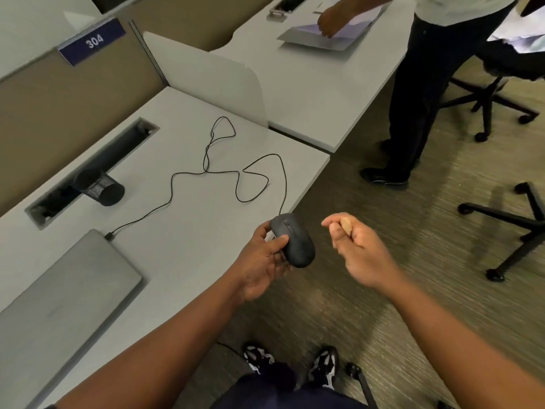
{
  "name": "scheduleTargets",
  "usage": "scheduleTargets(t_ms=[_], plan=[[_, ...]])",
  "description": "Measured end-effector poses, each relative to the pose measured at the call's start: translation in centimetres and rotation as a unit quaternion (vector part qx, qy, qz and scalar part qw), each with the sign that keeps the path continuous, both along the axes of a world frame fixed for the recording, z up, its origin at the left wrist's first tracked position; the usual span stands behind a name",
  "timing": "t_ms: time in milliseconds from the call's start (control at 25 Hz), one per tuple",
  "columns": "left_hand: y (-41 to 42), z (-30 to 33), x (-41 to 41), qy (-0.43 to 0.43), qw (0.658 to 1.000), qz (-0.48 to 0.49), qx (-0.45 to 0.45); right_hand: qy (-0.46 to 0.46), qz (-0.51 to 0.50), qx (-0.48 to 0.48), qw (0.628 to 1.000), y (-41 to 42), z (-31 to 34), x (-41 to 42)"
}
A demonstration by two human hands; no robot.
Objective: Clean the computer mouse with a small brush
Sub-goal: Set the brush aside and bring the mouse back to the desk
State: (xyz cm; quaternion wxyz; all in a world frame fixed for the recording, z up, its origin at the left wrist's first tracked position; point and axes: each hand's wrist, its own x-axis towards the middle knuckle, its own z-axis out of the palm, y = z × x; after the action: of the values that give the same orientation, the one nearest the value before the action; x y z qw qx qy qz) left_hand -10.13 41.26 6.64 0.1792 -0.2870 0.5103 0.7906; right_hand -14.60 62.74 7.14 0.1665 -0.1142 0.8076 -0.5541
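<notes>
My left hand (262,261) grips a black wired computer mouse (293,240) from its left side, thumb across its top, at the near right edge of the grey desk (182,231). The mouse's black cable (236,172) loops over the desk to a plug beside a closed grey laptop (65,296). To the right of the mouse, apart from it and over the carpet, my right hand (356,249) has its fingers curled round a small tan object (346,226), apparently the small brush. Only a short piece of it shows and no bristles are visible.
A black mesh pen cup (101,188) stands by the desk's cable slot (91,169). A white divider (212,75) separates a second desk, where a standing person (418,93) handles an open laptop (327,36). Office chair bases (513,228) stand on the carpet at right.
</notes>
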Motion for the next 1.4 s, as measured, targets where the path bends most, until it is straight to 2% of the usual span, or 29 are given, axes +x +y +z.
scheduleTargets(t_ms=[120, 360, 600, 880, 1120, 1400], plan=[[-1.9, -0.7, 0.2, -0.001, 1.000, 0.006, -0.001, 0.026, 0.078, 0.105, 0.991, -3.8, -1.2, 0.6], [-6.3, -2.3, 0.2, -0.003, 1.000, 0.029, -0.002, 0.069, 0.075, 0.258, 0.961, -10.4, -2.9, 0.6], [-10.5, -4.0, -0.3, -0.018, 1.000, 0.010, 0.005, 0.058, 0.080, 0.264, 0.959, -14.9, -4.3, -0.1], [-14.9, -5.5, -2.2, -0.023, 0.976, -0.058, -0.206, 0.058, 0.097, 0.311, 0.944, -18.6, -6.3, -1.9], [-17.8, -7.1, -5.8, 0.001, 0.955, -0.090, -0.283, 0.065, 0.101, 0.294, 0.948, -21.0, -9.1, -6.2], [-19.6, -7.5, -12.5, -0.008, 0.932, -0.091, -0.351, 0.100, 0.128, 0.281, 0.946, -23.4, -11.6, -13.5]])
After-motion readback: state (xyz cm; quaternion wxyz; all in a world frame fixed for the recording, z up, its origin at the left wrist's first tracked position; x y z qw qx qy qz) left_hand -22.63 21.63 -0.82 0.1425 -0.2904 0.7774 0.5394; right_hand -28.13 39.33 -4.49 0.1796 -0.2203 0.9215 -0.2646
